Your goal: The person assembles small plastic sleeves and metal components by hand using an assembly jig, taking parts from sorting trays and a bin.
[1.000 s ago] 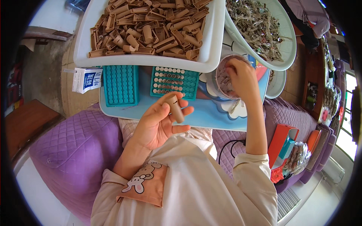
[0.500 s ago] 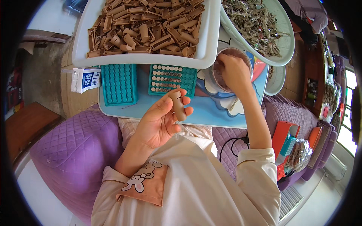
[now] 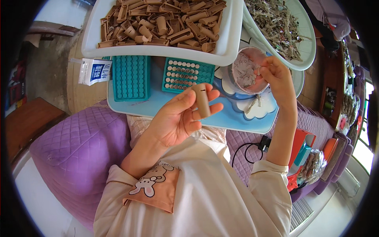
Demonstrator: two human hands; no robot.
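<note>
My left hand (image 3: 177,112) grips a brown plastic tube (image 3: 202,102) with a small dark slot near its top, held upright and slightly tilted over the table's near edge. At the right rim of a round clear tub (image 3: 232,83), my right hand (image 3: 278,75) has its thumb and fingers pinched together. A small whitish bit shows at the fingertips, too small to name for sure. Inside the tub lie many pale, flat pieces (image 3: 245,70). Behind my left hand stands a teal rack (image 3: 207,74), partly filled with round white and silvery pieces.
A white bin (image 3: 158,51) of brown half-tubes stands at the back. Beside it is a pale green basket (image 3: 308,47) of tangled strands. Another teal rack (image 3: 131,79) and a white packet (image 3: 94,72) lie left. A strand bundle (image 3: 254,103) rests on the blue table (image 3: 154,107).
My right hand has come up out of the tub to its right rim, uncovering the pale pieces. My left hand still holds the brown tube. The whole view has shifted slightly.
</note>
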